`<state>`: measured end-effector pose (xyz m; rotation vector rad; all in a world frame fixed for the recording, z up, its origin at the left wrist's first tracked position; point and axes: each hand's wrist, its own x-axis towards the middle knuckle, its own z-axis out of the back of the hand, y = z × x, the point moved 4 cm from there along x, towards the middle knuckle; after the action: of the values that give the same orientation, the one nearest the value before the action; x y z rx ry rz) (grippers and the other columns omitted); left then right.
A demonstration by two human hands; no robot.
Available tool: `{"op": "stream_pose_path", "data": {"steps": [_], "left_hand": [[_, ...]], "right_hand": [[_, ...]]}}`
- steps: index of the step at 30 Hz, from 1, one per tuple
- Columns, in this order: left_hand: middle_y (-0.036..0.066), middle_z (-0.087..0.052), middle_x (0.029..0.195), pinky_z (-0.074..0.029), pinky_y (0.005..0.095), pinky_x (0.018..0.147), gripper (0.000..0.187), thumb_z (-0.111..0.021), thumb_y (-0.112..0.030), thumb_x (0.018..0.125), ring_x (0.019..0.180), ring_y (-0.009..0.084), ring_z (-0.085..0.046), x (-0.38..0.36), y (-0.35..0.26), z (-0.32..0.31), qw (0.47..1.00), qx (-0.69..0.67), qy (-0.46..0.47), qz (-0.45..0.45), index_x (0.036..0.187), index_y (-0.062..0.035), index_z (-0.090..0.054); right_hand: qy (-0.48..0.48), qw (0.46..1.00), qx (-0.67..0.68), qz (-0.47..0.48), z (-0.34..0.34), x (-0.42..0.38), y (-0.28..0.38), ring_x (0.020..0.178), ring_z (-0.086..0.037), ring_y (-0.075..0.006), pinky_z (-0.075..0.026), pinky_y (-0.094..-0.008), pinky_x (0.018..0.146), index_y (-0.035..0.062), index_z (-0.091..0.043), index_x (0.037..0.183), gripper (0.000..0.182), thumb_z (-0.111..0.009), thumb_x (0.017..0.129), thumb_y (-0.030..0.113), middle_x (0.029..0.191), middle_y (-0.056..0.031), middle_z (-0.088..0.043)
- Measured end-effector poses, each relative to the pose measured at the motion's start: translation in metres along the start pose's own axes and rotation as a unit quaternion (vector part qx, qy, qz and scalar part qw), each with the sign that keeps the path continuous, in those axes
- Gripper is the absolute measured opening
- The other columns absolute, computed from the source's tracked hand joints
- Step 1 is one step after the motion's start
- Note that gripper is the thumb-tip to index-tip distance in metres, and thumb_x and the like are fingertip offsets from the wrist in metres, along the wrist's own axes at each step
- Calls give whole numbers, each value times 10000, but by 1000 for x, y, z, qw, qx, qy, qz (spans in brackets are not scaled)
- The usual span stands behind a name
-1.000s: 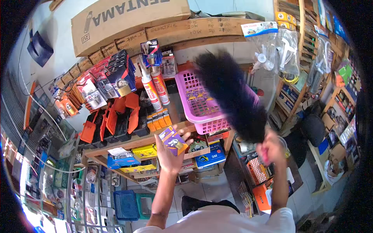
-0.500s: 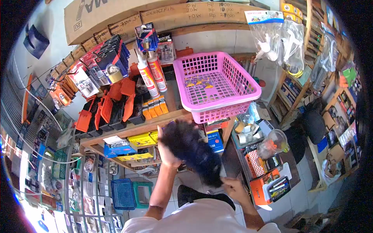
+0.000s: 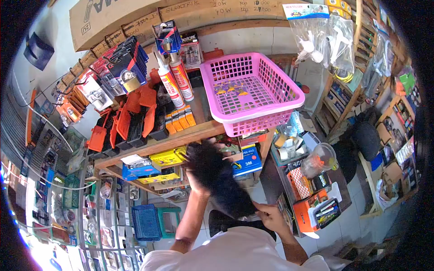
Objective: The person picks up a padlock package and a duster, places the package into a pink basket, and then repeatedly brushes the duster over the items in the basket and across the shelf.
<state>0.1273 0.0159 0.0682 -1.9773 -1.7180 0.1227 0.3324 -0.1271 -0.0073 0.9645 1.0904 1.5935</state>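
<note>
A black, fluffy feather duster (image 3: 221,183) slants across the space in front of my body, below the shelf edge. My left hand (image 3: 197,183) is against the left side of its upper part; the feathers cover most of those fingers, and it appears to grip the duster. At the lower end, my right hand (image 3: 272,218) is closed around the tip, where the handle is mostly hidden. Just above the duster is the wooden shelf (image 3: 158,147), with a pink plastic basket (image 3: 258,115) on its right part.
Orange-lidded boxes (image 3: 133,117), sealant tubes (image 3: 171,86) and hanging padlock packs (image 3: 130,81) fill the shelf's left. Yellow boxes (image 3: 168,157) and a blue box (image 3: 247,161) sit underneath. An orange box (image 3: 309,214) stands at right; a green stool (image 3: 169,222) is below left.
The feather duster and both hands have shifted slightly, and the duster's lower end has come up a little. My right hand has moved up closer against that end. The view has tilted slightly.
</note>
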Motion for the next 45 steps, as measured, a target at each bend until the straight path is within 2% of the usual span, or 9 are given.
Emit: {"op": "stream_pose_path", "data": {"steps": [2, 3, 8, 11, 21, 25, 36, 43, 45], "left_hand": [[118, -537, 1340, -393, 513, 1047, 601, -320, -495, 990, 1229, 331, -506, -7, 1, 0, 991, -7, 112, 75, 1402, -69, -425], [108, -554, 1272, -418, 500, 1019, 640, -353, -537, 961, 1150, 324, -543, -13, 6, 23, 974, 109, -198, -9, 1386, -64, -427], [123, -509, 1357, -412, 497, 1031, 723, -541, -568, 872, 1179, 308, -536, -51, 62, 0, 995, 69, 63, 45, 1400, -93, -407], [121, -547, 1297, -426, 504, 1000, 767, -591, -574, 830, 1138, 302, -551, -48, 53, 20, 996, -4, 5, 94, 1403, -99, -408], [95, -633, 1195, -446, 436, 993, 613, -289, -567, 991, 1073, 289, -599, -26, -4, -1, 974, 186, -130, -19, 1320, -99, -512], [84, -589, 1281, -419, 426, 1028, 622, -297, -547, 996, 1149, 278, -565, -53, 47, 7, 966, 114, -208, 100, 1375, -85, -471], [116, -577, 1292, -375, 440, 1060, 578, -327, -505, 1003, 1177, 306, -539, -31, -19, 14, 983, 96, -158, 3, 1334, -68, -512], [109, -529, 1356, -359, 450, 1081, 524, -314, -434, 1019, 1248, 288, -499, -30, -1, 52, 863, 504, -18, 25, 1387, -78, -423], [132, -540, 1334, -399, 463, 1042, 544, -323, -451, 1007, 1196, 324, -527, -27, -8, 40, 981, 56, -184, -13, 1381, -68, -426]], "right_hand": [[-74, 997, 20, -4, -5, -1, -6, 877, -650, -188, -499, -288, 768, -57, -608, 1185, 333, -589, 853, -34, 1026, -211, -683], [-144, 989, 38, -9, -5, -3, -11, 849, -637, -162, -490, -282, 739, -67, -620, 1165, 312, -623, 860, -1, 1012, -198, -692], [-94, 995, 22, 36, -36, 2, -16, 879, -622, -147, -490, -274, 778, -65, -584, 1201, 316, -621, 900, 25, 1009, -206, -685], [-87, 993, 68, -39, -42, 0, -27, 904, -590, -118, -485, -268, 795, -70, -575, 1216, 338, -636, 909, 58, 1047, -180, -688], [-92, 986, 104, -88, -49, -26, -65, 678, -358, -51, -325, -220, 589, -30, -605, 1004, 103, -598, 929, 39, 771, 60, -414], [-144, 982, 116, -49, -53, -14, -85, 1028, -577, -130, -465, -255, 891, -78, -572, 1223, 348, -643, 921, 79, 1176, -153, -648], [-63, 989, 101, -90, -62, -27, -101, 1050, -633, -202, -491, -333, 902, -42, -578, 1229, 347, -621, 935, 138, 1196, -193, -645], [-105, 989, 102, -16, -54, -11, -49, 740, -555, -122, -470, -300, 689, -46, -633, 1051, 270, -636, 929, 195, 776, -121, -628], [-75, 985, 116, -103, -49, -12, -54, 793, -587, -121, -485, -297, 718, -36, -640, 1092, 276, -633, 931, 188, 858, -146, -676]]}}
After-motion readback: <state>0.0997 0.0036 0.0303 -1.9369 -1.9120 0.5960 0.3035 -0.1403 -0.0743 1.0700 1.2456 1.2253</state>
